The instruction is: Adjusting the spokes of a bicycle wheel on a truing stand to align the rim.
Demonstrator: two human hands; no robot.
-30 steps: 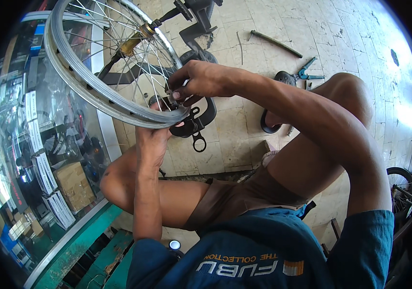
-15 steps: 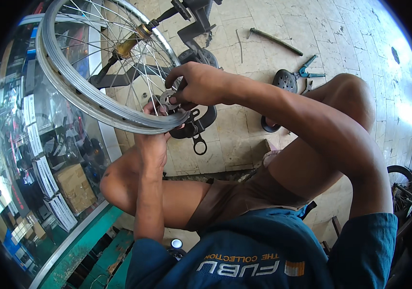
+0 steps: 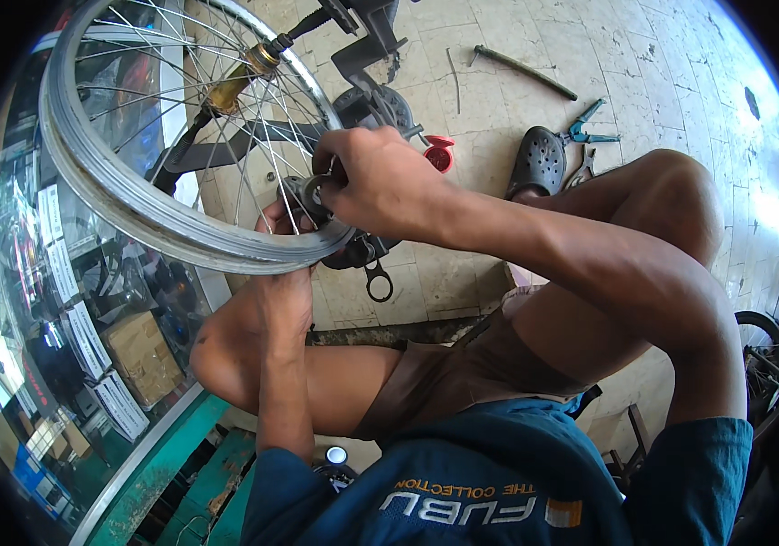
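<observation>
A spoked bicycle wheel rim is mounted at its gold hub on a black stand. My left hand reaches up from beneath the rim, its fingers curled around the inner side among the spokes; the rim hides part of it. From the right, my right hand bends over the near edge of the wheel. Its fingers are closed on a small round metal spoke wrench beside the spokes. My right hand partly covers the wrench, so its fit on a spoke cannot be made out.
On the tiled floor lie a hammer-like rod, a thin wire, an open red tin and teal-handled pliers. A dark clog is on my foot. A glass display case stands at left; bicycle parts stand at right.
The rim has shifted slightly left and down. My right hand has turned and its forearm has dropped, uncovering the red tin. The spoke wrench now shows more edge-on.
</observation>
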